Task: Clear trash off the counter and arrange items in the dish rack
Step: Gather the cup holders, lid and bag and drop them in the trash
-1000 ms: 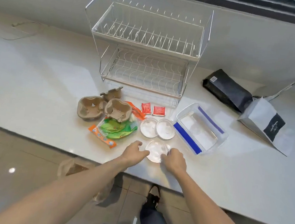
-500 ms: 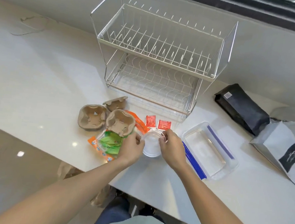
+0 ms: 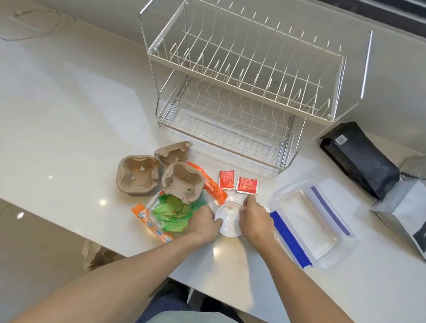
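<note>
A stack of small clear plastic lids (image 3: 228,217) is held between my left hand (image 3: 203,224) and my right hand (image 3: 256,223), just above the white counter (image 3: 52,116). Left of it lie a green and orange snack wrapper (image 3: 166,213) and brown cardboard cup carriers (image 3: 138,175). Two red sauce packets (image 3: 247,185) lie just beyond my right hand. A clear food container with a blue strip (image 3: 308,222) sits to the right. The empty two-tier wire dish rack (image 3: 242,85) stands behind them.
A black pouch (image 3: 358,156) and a white paper bag (image 3: 417,221) lie at the right. The counter's front edge runs under my forearms, with a brown bag (image 3: 97,254) on the floor below. A thin cord (image 3: 33,24) lies at the far left.
My hands took the lid from the counter's front edge forward onto the other two lids and closed around them. The camera moved closer to the rack.
</note>
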